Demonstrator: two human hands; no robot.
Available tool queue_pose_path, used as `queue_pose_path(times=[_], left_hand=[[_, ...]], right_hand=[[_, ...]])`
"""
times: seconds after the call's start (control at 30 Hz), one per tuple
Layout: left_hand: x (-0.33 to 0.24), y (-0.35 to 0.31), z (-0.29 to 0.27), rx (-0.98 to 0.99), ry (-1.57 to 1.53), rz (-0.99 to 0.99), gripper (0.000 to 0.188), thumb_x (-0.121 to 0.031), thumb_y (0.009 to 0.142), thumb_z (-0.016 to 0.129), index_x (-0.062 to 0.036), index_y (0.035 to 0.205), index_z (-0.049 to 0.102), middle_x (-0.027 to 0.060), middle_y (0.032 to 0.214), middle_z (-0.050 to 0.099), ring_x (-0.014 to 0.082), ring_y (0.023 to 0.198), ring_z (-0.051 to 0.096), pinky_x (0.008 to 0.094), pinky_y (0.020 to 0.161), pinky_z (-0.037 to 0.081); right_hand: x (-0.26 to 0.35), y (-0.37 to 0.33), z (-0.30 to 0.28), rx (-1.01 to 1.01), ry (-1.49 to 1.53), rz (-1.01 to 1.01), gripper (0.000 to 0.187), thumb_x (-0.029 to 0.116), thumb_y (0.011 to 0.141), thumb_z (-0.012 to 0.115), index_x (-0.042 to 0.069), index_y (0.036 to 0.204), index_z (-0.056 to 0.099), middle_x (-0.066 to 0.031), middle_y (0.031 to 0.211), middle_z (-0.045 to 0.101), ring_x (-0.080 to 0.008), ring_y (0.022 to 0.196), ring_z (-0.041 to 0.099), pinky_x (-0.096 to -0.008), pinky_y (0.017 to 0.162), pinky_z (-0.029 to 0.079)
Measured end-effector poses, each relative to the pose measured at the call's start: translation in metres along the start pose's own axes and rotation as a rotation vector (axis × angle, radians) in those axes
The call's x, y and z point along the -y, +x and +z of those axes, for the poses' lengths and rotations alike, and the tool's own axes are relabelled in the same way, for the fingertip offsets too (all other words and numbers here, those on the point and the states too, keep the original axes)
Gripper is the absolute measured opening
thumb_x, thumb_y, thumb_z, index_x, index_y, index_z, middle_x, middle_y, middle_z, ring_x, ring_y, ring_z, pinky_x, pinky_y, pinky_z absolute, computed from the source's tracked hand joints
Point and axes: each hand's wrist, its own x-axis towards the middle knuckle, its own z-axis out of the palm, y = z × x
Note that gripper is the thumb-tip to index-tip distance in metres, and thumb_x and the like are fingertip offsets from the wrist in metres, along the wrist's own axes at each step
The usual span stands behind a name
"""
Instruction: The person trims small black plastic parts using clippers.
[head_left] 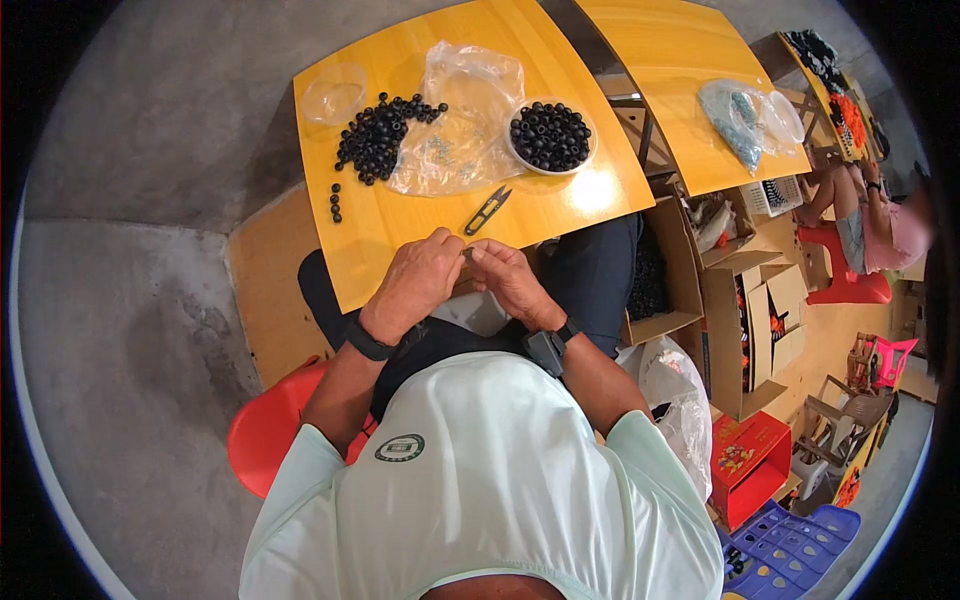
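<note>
Small dark piece point(469, 255): is sitting between the fingertips at the near edge of the worktop point(372, 245), too small to identify.
Right grip: the right hand point(512, 280) is pinching it between thumb and finger.
Left grip: the left hand point(420, 283) is curling its fingers against it; whether they are clasping it, I cannot tell.
Slip risk: a loosening pinch could be sending it into the lap.
Snips point(488, 211): are lying just beyond, slim and dark; a forward reach could be meeting their tips.
Bead pile point(372, 140): is resting loose, round and matte black; a brush could be rolling beads away.
Bag point(470, 80): is spreading, clear and crinkled.
Bowl point(556, 172): is brimming with black beads; a knock could be spilling them.
</note>
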Motion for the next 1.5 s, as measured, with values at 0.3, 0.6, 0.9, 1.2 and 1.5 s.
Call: queue_pose_path(times=[0.3,0.6,0.9,1.2,1.5], left_hand=[[0.008,-0.001,0.006,0.028,-0.014,-0.008,0.011,-0.01,0.087,0.06,0.0003,0.09,0.057,0.0179,0.087,0.057,0.038,0.081,0.06,0.046,0.07,0.049],[0.009,-0.006,0.02,-0.107,-0.14,-0.01,0.011,-0.012,0.089,0.06,-0.0014,0.092,0.057,0.0161,0.085,0.056,0.0367,0.077,0.06,0.0441,0.066,0.049],[0.013,-0.006,0.026,-0.152,-0.145,0.05,0.011,-0.014,0.088,0.064,-0.0037,0.091,0.062,0.0125,0.08,0.057,0.0325,0.071,0.062,0.0406,0.06,0.05],[0.025,-0.002,0.025,-0.062,-0.047,0.15,0.01,-0.014,0.085,0.066,-0.0043,0.089,0.064,0.0124,0.079,0.058,0.0315,0.069,0.062,0.0404,0.06,0.051],[0.03,0.001,0.025,-0.055,-0.109,0.21,0.008,-0.01,0.083,0.063,-0.0045,0.088,0.067,0.0112,0.078,0.059,0.03,0.07,0.062,0.0393,0.061,0.052]], right_hand=[[0.001,-0.001,0.0,-0.051,-0.2,-0.057,0.016,0.024,0.097,0.062,0.009,0.101,0.065,0.0067,0.079,0.057,-0.0036,0.067,0.049,-0.0196,0.058,0.041],[0.0,-0.002,-0.002,0.018,-0.083,-0.023,0.02,0.025,0.099,0.058,0.007,0.104,0.065,0.0043,0.08,0.058,-0.0055,0.067,0.05,-0.0202,0.058,0.042],[0.001,-0.004,-0.001,0.026,-0.061,0.047,0.023,0.021,0.102,0.05,0.003,0.109,0.063,0.0006,0.08,0.059,-0.0085,0.064,0.051,-0.022,0.057,0.043],[0.001,-0.001,0.0,-0.003,-0.032,0.093,0.022,0.019,0.101,0.049,0.003,0.103,0.064,0.0002,0.078,0.055,-0.009,0.064,0.048,-0.0225,0.056,0.04],[0.007,-0.004,0.002,0.078,-0.021,0.168,0.015,0.022,0.098,0.055,0.009,0.092,0.061,0.0041,0.074,0.046,-0.0069,0.065,0.041,-0.0209,0.053,0.033]])
